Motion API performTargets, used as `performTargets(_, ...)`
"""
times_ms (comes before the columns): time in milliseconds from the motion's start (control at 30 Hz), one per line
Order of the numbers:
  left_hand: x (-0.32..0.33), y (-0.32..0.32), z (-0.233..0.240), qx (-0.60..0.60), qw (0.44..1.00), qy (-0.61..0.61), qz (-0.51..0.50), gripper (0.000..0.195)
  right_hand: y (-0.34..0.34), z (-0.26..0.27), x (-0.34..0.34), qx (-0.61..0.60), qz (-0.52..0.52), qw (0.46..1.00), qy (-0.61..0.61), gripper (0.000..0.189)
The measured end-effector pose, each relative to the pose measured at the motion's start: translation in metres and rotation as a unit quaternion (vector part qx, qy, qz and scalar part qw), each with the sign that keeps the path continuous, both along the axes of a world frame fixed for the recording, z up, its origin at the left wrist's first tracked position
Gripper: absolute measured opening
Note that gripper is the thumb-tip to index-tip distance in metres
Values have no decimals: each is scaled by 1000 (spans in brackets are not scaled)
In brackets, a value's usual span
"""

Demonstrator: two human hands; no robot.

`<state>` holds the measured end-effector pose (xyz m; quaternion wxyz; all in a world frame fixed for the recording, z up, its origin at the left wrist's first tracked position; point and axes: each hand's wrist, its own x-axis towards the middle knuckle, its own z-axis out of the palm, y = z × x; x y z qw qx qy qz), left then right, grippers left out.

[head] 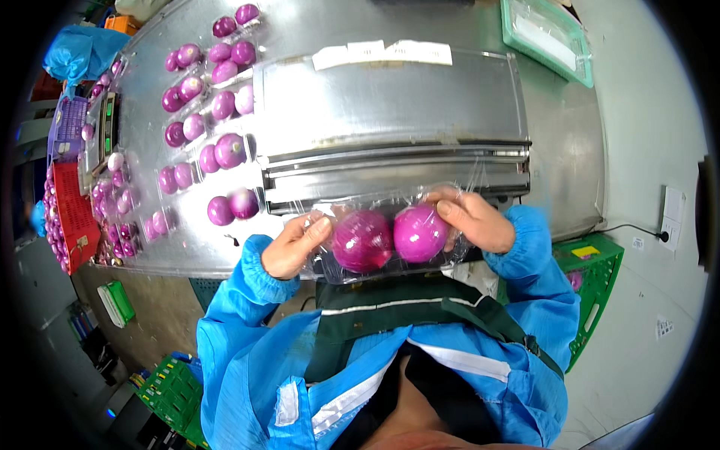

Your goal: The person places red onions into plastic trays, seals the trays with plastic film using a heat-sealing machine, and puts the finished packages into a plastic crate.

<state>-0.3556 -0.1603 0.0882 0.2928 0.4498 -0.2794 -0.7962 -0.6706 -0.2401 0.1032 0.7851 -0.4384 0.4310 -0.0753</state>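
Observation:
Between my two hands is a clear plastic tray (332, 270) with two peeled red onions (363, 242) side by side in it. Cling film lies over the onions and trails up behind them. My left hand (298, 243) grips the tray's left end, thumb on top. At the other end my right hand (475, 218) holds the film and tray, its thumb near the right onion (421, 232). The tray is raised in front of my apron, just before the metal rollers of a film-wrapping machine (394, 101). The fingers beneath the tray are partly hidden.
Several trays of red onions (229, 151) stand in rows on the steel table (152, 247), left of the machine. A weighing scale (107, 132) and a red crate (76, 214) are farther left. A mint-green basket (509, 28) sits back right; a green crate (599, 281) is low right.

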Motion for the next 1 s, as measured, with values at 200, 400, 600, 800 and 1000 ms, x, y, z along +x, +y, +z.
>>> performTargets(200,-10,4,-44,95,995,-14,-6,57,32,-40,4,40,-28,998,30,45)
performTargets(400,-20,94,-66,152,987,-53,14,68,117,-74,-14,-221,-66,949,214,49)
performTargets(600,-47,141,-67,66,917,-243,309,29,145,-88,-13,-164,-379,898,154,22)
performTargets(800,-11,165,-62,216,924,-195,250,25,186,-104,-61,-254,-296,890,235,18)
performTargets(1000,-28,176,-191,-143,957,-193,-165,30,231,-202,-19,-81,-100,982,142,28)
